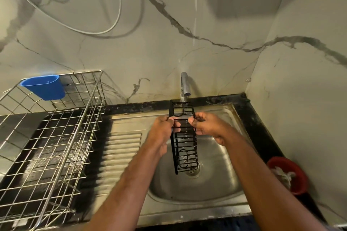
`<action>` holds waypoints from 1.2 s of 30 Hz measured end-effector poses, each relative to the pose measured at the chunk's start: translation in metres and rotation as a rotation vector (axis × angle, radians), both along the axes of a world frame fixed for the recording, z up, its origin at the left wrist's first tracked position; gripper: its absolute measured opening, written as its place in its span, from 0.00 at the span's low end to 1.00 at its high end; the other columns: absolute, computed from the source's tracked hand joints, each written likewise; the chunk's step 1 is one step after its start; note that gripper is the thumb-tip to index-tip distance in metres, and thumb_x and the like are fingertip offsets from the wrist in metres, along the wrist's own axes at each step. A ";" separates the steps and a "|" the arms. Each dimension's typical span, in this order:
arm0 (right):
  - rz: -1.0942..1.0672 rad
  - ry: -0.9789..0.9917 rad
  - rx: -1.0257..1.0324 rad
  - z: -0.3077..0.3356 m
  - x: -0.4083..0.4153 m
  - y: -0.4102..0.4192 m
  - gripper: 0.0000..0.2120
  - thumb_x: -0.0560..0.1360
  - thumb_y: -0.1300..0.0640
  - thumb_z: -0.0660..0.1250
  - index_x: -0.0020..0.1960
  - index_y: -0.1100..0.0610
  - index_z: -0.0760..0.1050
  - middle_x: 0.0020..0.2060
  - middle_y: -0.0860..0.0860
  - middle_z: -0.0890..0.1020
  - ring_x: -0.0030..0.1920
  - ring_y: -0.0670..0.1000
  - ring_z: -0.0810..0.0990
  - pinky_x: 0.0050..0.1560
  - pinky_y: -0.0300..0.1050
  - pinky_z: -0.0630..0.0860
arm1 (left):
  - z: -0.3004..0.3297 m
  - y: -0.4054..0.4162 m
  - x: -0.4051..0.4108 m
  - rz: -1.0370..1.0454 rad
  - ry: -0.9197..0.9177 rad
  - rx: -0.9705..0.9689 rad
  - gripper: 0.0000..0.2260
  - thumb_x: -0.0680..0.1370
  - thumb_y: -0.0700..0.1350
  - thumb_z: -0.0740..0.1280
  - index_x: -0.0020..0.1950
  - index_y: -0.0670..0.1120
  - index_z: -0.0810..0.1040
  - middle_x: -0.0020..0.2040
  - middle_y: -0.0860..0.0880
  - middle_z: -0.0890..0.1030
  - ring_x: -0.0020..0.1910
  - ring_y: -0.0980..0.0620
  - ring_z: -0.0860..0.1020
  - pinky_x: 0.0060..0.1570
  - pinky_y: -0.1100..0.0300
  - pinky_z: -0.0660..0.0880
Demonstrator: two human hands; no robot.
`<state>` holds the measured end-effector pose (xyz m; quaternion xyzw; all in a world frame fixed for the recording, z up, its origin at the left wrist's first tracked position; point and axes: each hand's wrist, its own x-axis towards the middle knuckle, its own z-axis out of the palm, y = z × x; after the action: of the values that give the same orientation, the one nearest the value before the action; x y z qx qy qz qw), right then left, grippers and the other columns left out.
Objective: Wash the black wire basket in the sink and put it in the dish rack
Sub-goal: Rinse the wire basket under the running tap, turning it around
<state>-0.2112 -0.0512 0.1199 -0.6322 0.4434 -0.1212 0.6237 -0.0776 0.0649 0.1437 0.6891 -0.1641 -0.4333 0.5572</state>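
Note:
A long, narrow black wire basket [185,148] hangs lengthwise over the steel sink bowl [216,178], its far end just under the chrome tap [185,85]. My left hand [162,129] grips its left side rail near the upper part. My right hand [208,125] pinches the right rail opposite. The basket's lower end hovers above the drain [193,171]. The wire dish rack [48,140] stands on the counter to the left of the sink.
A blue plastic cup holder [45,87] hangs on the rack's back wall. The ribbed steel drainboard [122,148] lies between rack and bowl. A red bowl with a cloth [289,174] sits at the right. Marble walls close the back and right.

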 end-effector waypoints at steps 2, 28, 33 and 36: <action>0.005 0.001 -0.034 -0.003 -0.003 0.006 0.19 0.78 0.49 0.71 0.66 0.56 0.76 0.59 0.54 0.82 0.57 0.52 0.82 0.54 0.46 0.82 | -0.002 0.003 -0.003 0.041 0.008 -0.030 0.09 0.85 0.44 0.62 0.58 0.44 0.80 0.43 0.48 0.85 0.44 0.51 0.82 0.51 0.55 0.76; -0.179 -0.267 0.089 0.005 -0.002 0.033 0.11 0.83 0.51 0.62 0.60 0.53 0.78 0.58 0.55 0.83 0.51 0.51 0.80 0.60 0.53 0.77 | 0.010 0.021 -0.011 -0.001 0.058 -0.229 0.10 0.84 0.43 0.63 0.48 0.46 0.83 0.39 0.49 0.82 0.37 0.55 0.77 0.38 0.62 0.76; -0.163 -0.252 0.030 0.000 -0.004 0.033 0.14 0.83 0.51 0.61 0.66 0.54 0.76 0.59 0.52 0.83 0.57 0.51 0.81 0.61 0.52 0.77 | 0.001 0.023 -0.010 -0.014 0.085 -0.242 0.09 0.84 0.42 0.63 0.53 0.45 0.83 0.39 0.49 0.83 0.38 0.54 0.78 0.45 0.59 0.76; -0.157 -0.255 0.008 -0.003 -0.006 0.033 0.15 0.83 0.52 0.62 0.69 0.51 0.74 0.60 0.48 0.83 0.61 0.51 0.81 0.64 0.53 0.76 | -0.004 0.025 -0.009 -0.044 0.075 -0.254 0.09 0.84 0.41 0.63 0.56 0.44 0.83 0.40 0.48 0.83 0.40 0.52 0.79 0.48 0.57 0.77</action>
<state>-0.2176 -0.0180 0.1167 -0.5726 0.4091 -0.2470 0.6662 -0.0863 0.0902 0.1395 0.5926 -0.2119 -0.4465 0.6360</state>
